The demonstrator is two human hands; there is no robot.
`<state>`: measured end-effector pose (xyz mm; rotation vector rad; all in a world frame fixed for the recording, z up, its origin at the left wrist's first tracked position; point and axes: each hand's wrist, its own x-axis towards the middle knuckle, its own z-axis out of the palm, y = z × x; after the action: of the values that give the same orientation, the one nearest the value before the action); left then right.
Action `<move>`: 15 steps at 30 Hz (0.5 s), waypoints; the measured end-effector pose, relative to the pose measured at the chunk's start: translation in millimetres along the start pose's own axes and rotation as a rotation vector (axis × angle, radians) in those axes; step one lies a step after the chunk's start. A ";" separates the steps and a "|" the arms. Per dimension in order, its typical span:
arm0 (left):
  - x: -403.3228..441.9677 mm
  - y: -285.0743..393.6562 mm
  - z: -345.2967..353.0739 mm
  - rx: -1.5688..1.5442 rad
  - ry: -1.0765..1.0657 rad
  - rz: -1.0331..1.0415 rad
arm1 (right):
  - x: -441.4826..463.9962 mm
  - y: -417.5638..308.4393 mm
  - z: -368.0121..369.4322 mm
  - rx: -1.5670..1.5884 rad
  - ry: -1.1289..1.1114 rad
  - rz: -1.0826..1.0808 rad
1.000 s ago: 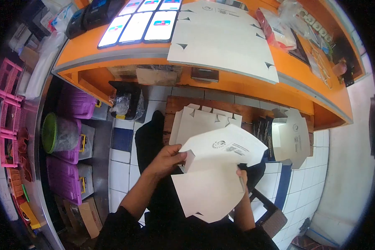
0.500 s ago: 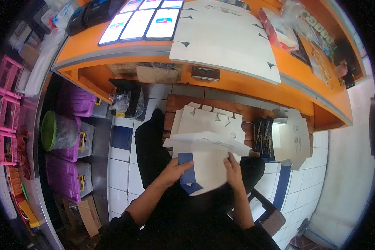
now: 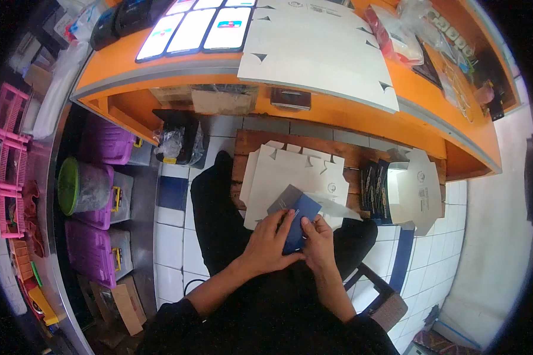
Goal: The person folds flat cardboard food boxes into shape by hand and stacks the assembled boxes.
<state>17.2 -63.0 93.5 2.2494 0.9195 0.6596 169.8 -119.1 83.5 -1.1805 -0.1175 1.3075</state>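
Observation:
Over my lap I hold a blue cardboard box piece [image 3: 304, 214] with a greyish panel on its left side. My left hand [image 3: 271, 244] lies over its near left part, fingers bent against it. My right hand [image 3: 320, 244] grips its right edge between thumb and fingers. A blurred white card edge [image 3: 340, 208] shows just past the right hand; whether it belongs to the held piece I cannot tell. Beyond my hands, flat white die-cut card sheets [image 3: 290, 173] lie stacked on a wooden slatted bench [image 3: 251, 142].
On the bench's right an open white carton [image 3: 417, 186] holds several dark blue boxes [image 3: 374, 192]. Above, an orange desk [image 3: 219, 66] carries lit phones [image 3: 226, 29] and a large white card sheet [image 3: 320, 56]. Purple-lidded bins [image 3: 89, 251] stand at left.
The blue piece has turned over and risen between my hands, its blue face now showing. The wide white card in my hands is mostly gone from view. My hands have come closer together.

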 end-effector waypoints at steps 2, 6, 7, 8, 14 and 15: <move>-2.2 0.6 0.6 0.076 -0.041 0.042 | 1.0 -4.2 3.3 0.059 -0.025 0.009; -5.9 -14.3 -2.0 -0.052 0.025 0.190 | 4.7 -17.5 8.1 0.180 -0.017 0.064; -7.5 -20.1 0.4 -0.157 0.063 0.258 | 6.3 -18.6 10.0 0.192 -0.014 0.050; -10.9 -22.5 3.7 -0.155 0.064 0.257 | 7.4 -19.0 11.0 0.205 -0.010 0.035; 4.5 -15.0 -8.1 -0.223 0.185 0.185 | -4.0 -13.7 20.9 0.299 -0.050 0.098; 10.3 -10.8 -9.1 -0.098 0.182 0.174 | -4.9 -12.3 25.0 0.304 -0.076 0.073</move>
<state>13.2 -46.0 94.5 2.2252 0.7634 0.9793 160.1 -105.7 106.4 -0.8840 0.0686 1.3802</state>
